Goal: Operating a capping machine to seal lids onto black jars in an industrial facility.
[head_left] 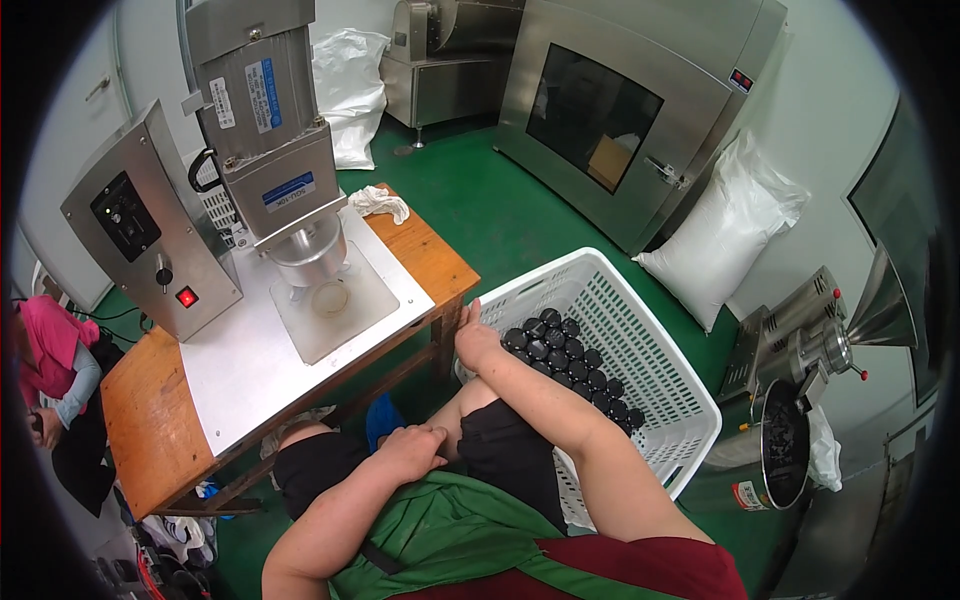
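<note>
My left hand (pixel 412 452) lies on my lap near the bare knee, its fingers loosely bent and nothing visible in them. Stretched over my right leg, my right hand (pixel 476 338) is at the left rim of a white perforated plastic basket (pixel 650 365), between it and the table corner. Its fingers are apart and hold nothing I can see. Inside the basket, several round black pieces (pixel 560 360) lie close together. To the left, a metal press machine (pixel 275 150) stands over a translucent board (pixel 375 300) with a ring-shaped mark, on a white sheet.
The wooden table (pixel 145 415) carries a control box (pixel 150 230) with a lit red switch and a crumpled cloth (pixel 380 203). A steel cabinet (pixel 630 90), a white sack (pixel 720 235) and a grinder (pixel 815 350) above a bucket (pixel 775 455) stand beyond. Another person (pixel 60 370) sits at far left.
</note>
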A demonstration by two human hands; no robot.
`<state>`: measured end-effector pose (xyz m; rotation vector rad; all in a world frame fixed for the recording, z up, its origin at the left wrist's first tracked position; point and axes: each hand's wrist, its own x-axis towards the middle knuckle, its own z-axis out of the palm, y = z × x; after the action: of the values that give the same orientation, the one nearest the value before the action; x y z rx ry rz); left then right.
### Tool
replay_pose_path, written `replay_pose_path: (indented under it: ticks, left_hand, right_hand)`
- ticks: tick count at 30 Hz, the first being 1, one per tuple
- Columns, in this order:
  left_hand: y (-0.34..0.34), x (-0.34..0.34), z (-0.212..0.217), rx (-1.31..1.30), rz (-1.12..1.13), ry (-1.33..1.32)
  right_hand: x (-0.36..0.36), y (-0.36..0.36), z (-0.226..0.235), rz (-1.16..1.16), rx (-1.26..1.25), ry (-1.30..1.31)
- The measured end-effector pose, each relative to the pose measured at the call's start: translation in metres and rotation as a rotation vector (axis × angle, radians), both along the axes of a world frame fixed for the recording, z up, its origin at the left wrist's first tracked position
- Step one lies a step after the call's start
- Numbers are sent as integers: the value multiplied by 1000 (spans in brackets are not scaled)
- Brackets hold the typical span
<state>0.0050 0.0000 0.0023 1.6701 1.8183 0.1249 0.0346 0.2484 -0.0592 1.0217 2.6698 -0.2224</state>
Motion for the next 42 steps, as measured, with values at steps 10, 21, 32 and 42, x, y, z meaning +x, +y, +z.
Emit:
replay_pose_path:
  ticks: [10, 21, 32, 42]
  left_hand:
    - [1, 1, 4, -28, 0, -1]
    - [1, 1, 3, -24, 0, -2]
    - [1, 1, 4, -27, -17, 5]
    - [0, 1, 3, -34, -3, 7]
  right_hand:
    - [-1, 2, -5, -9, -2, 29]
    - [0, 1, -2, -2, -7, 22]
    - [0, 0, 0, -12, 11, -26]
    - [0, -1, -1, -7, 13, 11]
